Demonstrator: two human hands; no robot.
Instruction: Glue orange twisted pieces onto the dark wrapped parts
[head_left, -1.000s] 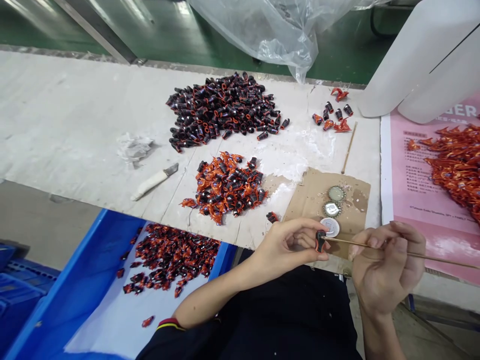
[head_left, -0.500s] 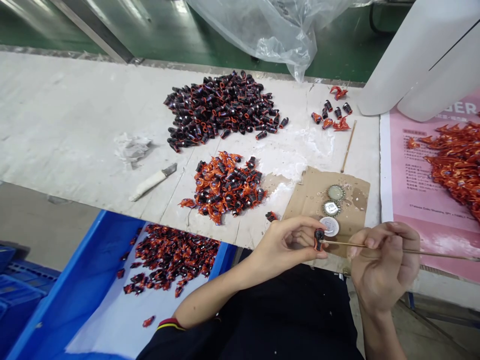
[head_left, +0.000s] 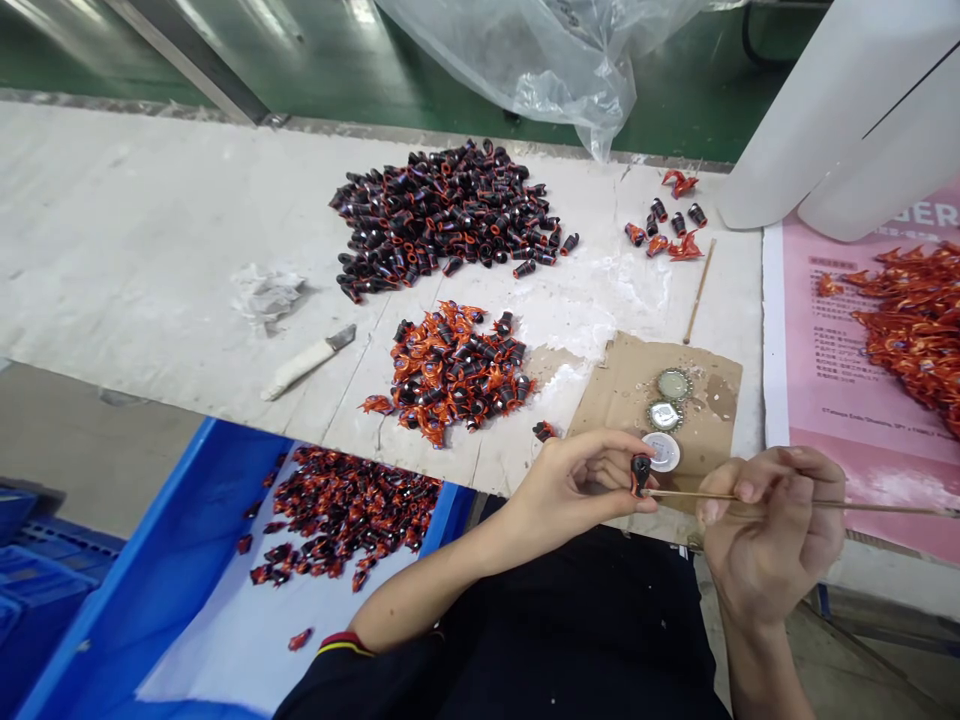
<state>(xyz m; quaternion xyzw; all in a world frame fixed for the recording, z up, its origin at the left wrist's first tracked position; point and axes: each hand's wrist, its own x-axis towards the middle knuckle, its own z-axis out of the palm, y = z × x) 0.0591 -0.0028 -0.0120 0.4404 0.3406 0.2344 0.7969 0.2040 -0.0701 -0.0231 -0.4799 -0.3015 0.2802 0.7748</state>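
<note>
Between thumb and fingertips, my left hand (head_left: 570, 490) pinches a small black and orange piece (head_left: 640, 474) over the front edge of the table. My right hand (head_left: 776, 520) is closed around a thin wooden stick (head_left: 720, 495), whose left tip is at the piece. Just behind my left fingertips, a round white cap (head_left: 661, 452) lies on brown cardboard (head_left: 600, 390). Two bottle caps (head_left: 665, 416) sit behind it. A pile of joined orange and black pieces (head_left: 450, 370) lies to the left, with a larger pile of black pieces (head_left: 450, 220) behind.
A blue bin (head_left: 165, 540) at the lower left holds many red and black pieces. Orange pieces (head_left: 911, 325) lie on a pink sheet (head_left: 817, 370) at the right. A knife (head_left: 307, 362), crumpled paper (head_left: 266, 295) and another stick (head_left: 700, 290) rest on the table (head_left: 135, 240).
The small piece has turned slightly in my left fingertips, and the stick tip now touches it lower down. Both hands stay nearly in place.
</note>
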